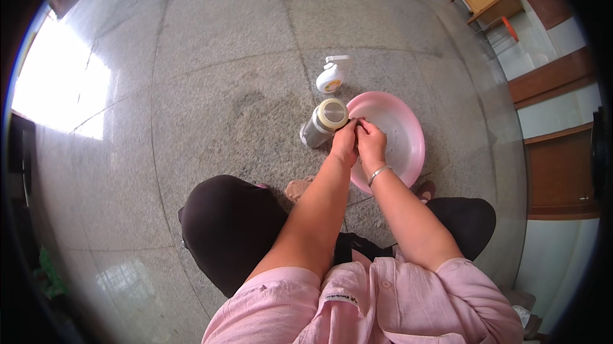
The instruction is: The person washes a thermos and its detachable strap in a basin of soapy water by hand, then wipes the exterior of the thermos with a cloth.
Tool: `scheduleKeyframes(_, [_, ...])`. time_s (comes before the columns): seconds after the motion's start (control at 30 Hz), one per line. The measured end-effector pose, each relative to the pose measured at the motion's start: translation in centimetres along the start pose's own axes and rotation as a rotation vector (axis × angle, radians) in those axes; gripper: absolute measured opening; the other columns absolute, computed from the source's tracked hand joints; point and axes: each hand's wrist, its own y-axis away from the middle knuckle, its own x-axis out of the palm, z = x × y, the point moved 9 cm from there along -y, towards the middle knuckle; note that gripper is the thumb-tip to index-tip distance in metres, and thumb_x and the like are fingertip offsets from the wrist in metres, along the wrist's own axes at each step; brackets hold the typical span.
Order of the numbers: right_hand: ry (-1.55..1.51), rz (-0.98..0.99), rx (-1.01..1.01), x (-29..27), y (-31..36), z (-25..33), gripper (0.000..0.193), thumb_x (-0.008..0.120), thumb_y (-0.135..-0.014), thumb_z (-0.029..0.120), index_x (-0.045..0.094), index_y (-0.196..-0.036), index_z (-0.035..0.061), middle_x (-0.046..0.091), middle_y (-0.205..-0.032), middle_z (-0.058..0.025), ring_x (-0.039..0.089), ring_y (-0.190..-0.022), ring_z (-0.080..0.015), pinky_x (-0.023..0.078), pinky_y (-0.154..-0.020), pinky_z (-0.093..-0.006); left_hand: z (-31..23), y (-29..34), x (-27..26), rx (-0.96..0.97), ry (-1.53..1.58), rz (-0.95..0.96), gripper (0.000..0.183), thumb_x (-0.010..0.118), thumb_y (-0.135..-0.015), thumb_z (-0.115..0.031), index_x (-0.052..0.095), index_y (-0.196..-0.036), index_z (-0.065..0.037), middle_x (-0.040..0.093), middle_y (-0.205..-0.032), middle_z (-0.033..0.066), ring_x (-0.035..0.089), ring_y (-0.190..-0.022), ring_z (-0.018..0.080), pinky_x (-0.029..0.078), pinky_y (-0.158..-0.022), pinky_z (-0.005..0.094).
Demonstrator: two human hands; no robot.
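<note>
Pink and round, the basin [417, 143] sits on the floor [223, 127], its left side beneath the right hand [372, 146]; the left hand [345, 143] is nearer the steel flask [316, 129], just leftward, whose long axis slants up-right toward its cream lid [333, 113]. Both hands curl, fingertips close together; whether they grip anything, I cannot tell.

Both hands [345, 143] [372, 144] sit close together, forearms [316, 213] [408, 211] extended.

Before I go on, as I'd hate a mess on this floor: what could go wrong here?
The silvery flask is right beside your left hand, so a bump might knock it over. The white bottle sits just beyond it and could be toppled too. The bracelet by your right hand could scrape the pink basin below.
</note>
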Motion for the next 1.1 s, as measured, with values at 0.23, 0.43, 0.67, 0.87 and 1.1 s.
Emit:
scheduleKeyframes(0.23, [0.315, -0.021, -0.059, 0.3, 0.4, 2.1, 0.025, 0.050, -0.080, 0.015, 0.060, -0.098, 0.0003, 0.060, -0.096, -0.0201, 0.059, -0.088, -0.0310, 0.044, -0.078, -0.0353, -0.3, 0.4, 0.2, 0.066, 0.012, -0.008, 0.027, 0.046, -0.087, -0.020, 0.055, -0.104, -0.002, 0.056, -0.102, 0.0079, 0.053, -0.093, 0.0186, 0.043, -0.080, 0.0288])
scheduleKeyframes(0.43, [0.585, 0.096, 0.004, 1.1, -0.2, 2.0, 0.024, 0.046, -0.081, 0.019, 0.059, -0.091, 0.0015, 0.060, -0.089, -0.0214, 0.057, -0.084, -0.0370, 0.044, -0.075, -0.0409, -0.8, 0.7, 0.3, 0.114, -0.001, 0.034, 0.028, 0.046, -0.086, -0.018, 0.053, -0.108, -0.002, 0.054, -0.106, 0.0085, 0.051, -0.097, 0.0203, 0.042, -0.083, 0.0301])
scheduleKeyframes(0.67, [0.916, 0.184, -0.251, 1.6, -0.5, 2.9, 0.018, 0.045, -0.079, 0.016, 0.054, -0.086, 0.0026, 0.059, -0.083, -0.0216, 0.056, -0.080, -0.0381, 0.045, -0.070, -0.0441, 0.2, -0.6, -0.3, 0.003, -0.092, 0.063, 0.021, 0.048, -0.085, -0.017, 0.056, -0.099, -0.003, 0.057, -0.097, 0.0076, 0.053, -0.087, 0.0169, 0.043, -0.076, 0.0286])
scheduleKeyframes(0.87, [1.025, 0.230, -0.392, 2.0, 0.0, 3.5, 0.012, 0.047, -0.076, 0.014, 0.053, -0.077, 0.0031, 0.059, -0.077, -0.0199, 0.057, -0.074, -0.0383, 0.046, -0.064, -0.0447, 0.1, -1.5, -1.5, 0.058, -0.201, -0.047, 0.017, 0.049, -0.084, -0.016, 0.055, -0.090, -0.001, 0.058, -0.087, 0.0093, 0.055, -0.081, 0.0200, 0.046, -0.071, 0.0322])
scheduleKeyframes(1.1, [1.036, 0.230, -0.465, 2.2, 0.2, 4.0, 0.010, 0.047, -0.076, 0.013, 0.052, -0.074, 0.0049, 0.059, -0.073, -0.0189, 0.057, -0.070, -0.0373, 0.046, -0.061, -0.0444, 0.3, -1.9, -1.7, 0.034, -0.148, -0.046, 0.020, 0.050, -0.081, -0.015, 0.053, -0.094, 0.000, 0.056, -0.091, 0.0091, 0.051, -0.084, 0.0180, 0.042, -0.074, 0.0303])
